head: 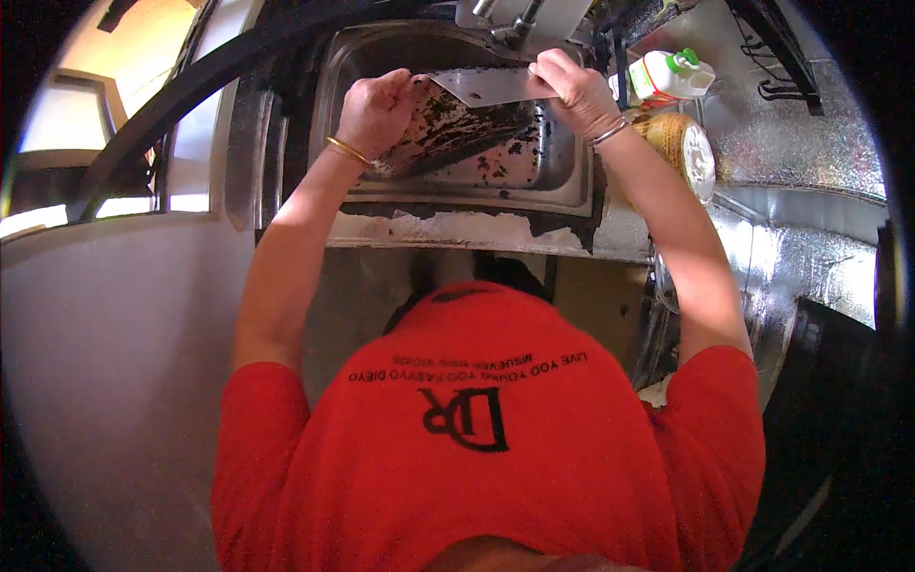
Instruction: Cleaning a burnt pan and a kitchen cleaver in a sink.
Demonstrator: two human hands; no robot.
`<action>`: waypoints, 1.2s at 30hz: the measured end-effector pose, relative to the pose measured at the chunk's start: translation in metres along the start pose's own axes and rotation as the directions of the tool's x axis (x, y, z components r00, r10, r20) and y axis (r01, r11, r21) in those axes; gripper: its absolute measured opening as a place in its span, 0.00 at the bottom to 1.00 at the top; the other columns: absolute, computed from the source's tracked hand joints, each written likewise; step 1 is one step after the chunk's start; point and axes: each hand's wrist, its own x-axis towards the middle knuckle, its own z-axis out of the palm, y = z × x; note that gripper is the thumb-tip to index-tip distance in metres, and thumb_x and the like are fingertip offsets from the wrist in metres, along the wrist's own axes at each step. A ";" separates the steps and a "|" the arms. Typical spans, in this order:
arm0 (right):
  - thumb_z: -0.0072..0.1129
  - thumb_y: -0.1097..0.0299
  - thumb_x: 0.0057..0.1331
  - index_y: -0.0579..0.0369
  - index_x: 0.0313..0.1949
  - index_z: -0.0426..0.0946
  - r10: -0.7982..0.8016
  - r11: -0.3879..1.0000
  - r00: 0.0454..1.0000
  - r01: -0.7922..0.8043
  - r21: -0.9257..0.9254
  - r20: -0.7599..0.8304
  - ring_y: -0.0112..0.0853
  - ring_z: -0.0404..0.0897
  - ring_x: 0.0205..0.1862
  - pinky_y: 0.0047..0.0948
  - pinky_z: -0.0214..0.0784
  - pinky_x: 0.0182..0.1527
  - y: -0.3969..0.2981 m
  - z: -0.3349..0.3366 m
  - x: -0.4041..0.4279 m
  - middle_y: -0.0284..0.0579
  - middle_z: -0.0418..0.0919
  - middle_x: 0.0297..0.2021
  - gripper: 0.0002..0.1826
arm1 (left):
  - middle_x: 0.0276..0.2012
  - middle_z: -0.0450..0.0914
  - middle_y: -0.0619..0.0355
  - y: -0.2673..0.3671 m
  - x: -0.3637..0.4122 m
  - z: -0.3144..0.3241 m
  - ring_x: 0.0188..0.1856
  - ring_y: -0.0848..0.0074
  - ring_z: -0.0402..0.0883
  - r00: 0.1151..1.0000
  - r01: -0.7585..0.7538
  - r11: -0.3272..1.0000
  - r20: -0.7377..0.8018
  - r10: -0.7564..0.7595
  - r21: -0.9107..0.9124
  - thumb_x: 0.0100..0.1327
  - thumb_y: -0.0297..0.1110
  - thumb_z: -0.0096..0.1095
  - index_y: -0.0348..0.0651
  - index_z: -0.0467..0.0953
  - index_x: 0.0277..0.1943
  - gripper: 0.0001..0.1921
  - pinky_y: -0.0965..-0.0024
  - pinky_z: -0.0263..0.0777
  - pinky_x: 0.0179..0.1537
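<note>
A wide metal knife blade (490,87) spans the gap between my hands, above the sink. My left hand (379,107), with a yellow bangle at its wrist, is curled at the knife's narrowed left end; its fist hides that end. At the other end my right hand (568,89) pinches the blade between thumb and fingers. Below the blade lies a mottled dark and tan piece (436,132), seemingly charred skin; its exact kind is unclear. Dark flakes (493,164) are scattered to its right, and bits cling to the blade.
The stainless steel sink (465,194) has a faucet (515,30) at its back. Right of it are a white bottle with a green cap (672,75) and a yellowish jar (675,150) lying near my right forearm. Black hooks (786,89) hang at the foil-lined wall.
</note>
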 end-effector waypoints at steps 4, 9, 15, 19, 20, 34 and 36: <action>0.52 0.73 0.54 0.46 0.31 0.66 -0.095 0.993 0.994 0.098 -0.062 0.058 0.35 0.77 0.25 0.30 0.73 0.24 -0.033 -0.002 0.003 0.38 0.69 0.31 0.07 | 0.18 0.71 0.47 0.001 0.004 -0.003 0.23 0.52 0.71 0.999 -0.035 0.997 0.023 0.034 0.063 0.60 0.38 0.54 0.40 0.69 0.24 0.13 0.63 0.65 0.22; 0.50 0.74 0.55 0.49 0.31 0.67 -0.031 0.999 0.999 0.032 -0.034 0.030 0.39 0.77 0.26 0.34 0.73 0.26 -0.010 -0.003 0.004 0.40 0.71 0.31 0.05 | 0.18 0.72 0.46 0.003 0.001 0.000 0.22 0.53 0.73 1.000 0.003 0.998 0.025 -0.002 -0.057 0.61 0.38 0.54 0.40 0.71 0.25 0.13 0.64 0.68 0.23; 0.50 0.76 0.55 0.52 0.33 0.67 0.091 0.994 0.991 -0.096 0.045 0.093 0.43 0.75 0.31 0.35 0.71 0.29 -0.041 -0.011 -0.006 0.43 0.70 0.33 0.06 | 0.18 0.69 0.45 0.006 0.005 -0.008 0.22 0.51 0.67 0.983 0.162 0.978 0.106 -0.149 -0.129 0.59 0.34 0.55 0.38 0.70 0.26 0.10 0.65 0.65 0.22; 0.50 0.75 0.55 0.50 0.30 0.68 0.081 0.996 0.997 -0.081 -0.022 0.016 0.41 0.77 0.26 0.35 0.72 0.25 -0.027 -0.004 0.000 0.40 0.71 0.30 0.04 | 0.21 0.69 0.43 -0.005 0.006 0.006 0.25 0.49 0.67 0.991 -0.134 0.941 -0.014 0.136 -0.312 0.59 0.32 0.55 0.38 0.71 0.27 0.08 0.67 0.66 0.23; 0.52 0.75 0.54 0.50 0.29 0.69 0.136 0.991 0.991 -0.136 0.005 0.004 0.41 0.77 0.28 0.34 0.72 0.26 -0.018 -0.005 -0.005 0.39 0.71 0.30 0.04 | 0.21 0.70 0.43 0.001 0.005 0.005 0.26 0.49 0.68 0.998 -0.057 0.979 0.021 0.062 -0.195 0.59 0.32 0.55 0.38 0.71 0.27 0.08 0.66 0.66 0.24; 0.56 0.75 0.53 0.53 0.31 0.71 -0.087 0.996 0.995 0.087 -0.007 -0.052 0.35 0.76 0.23 0.27 0.70 0.21 -0.055 -0.005 -0.003 0.39 0.73 0.32 0.05 | 0.26 0.77 0.43 0.000 0.020 0.004 0.29 0.53 0.77 0.992 -0.123 0.990 0.033 0.121 0.073 0.61 0.42 0.55 0.36 0.76 0.33 0.15 0.63 0.72 0.30; 0.56 0.74 0.53 0.53 0.30 0.71 -0.040 0.999 0.999 0.040 0.009 -0.012 0.36 0.76 0.23 0.28 0.70 0.21 -0.050 -0.008 0.005 0.39 0.73 0.31 0.05 | 0.26 0.76 0.43 0.008 0.026 -0.005 0.29 0.53 0.76 0.993 -0.016 1.000 0.120 0.016 0.004 0.61 0.40 0.55 0.36 0.76 0.33 0.14 0.64 0.72 0.30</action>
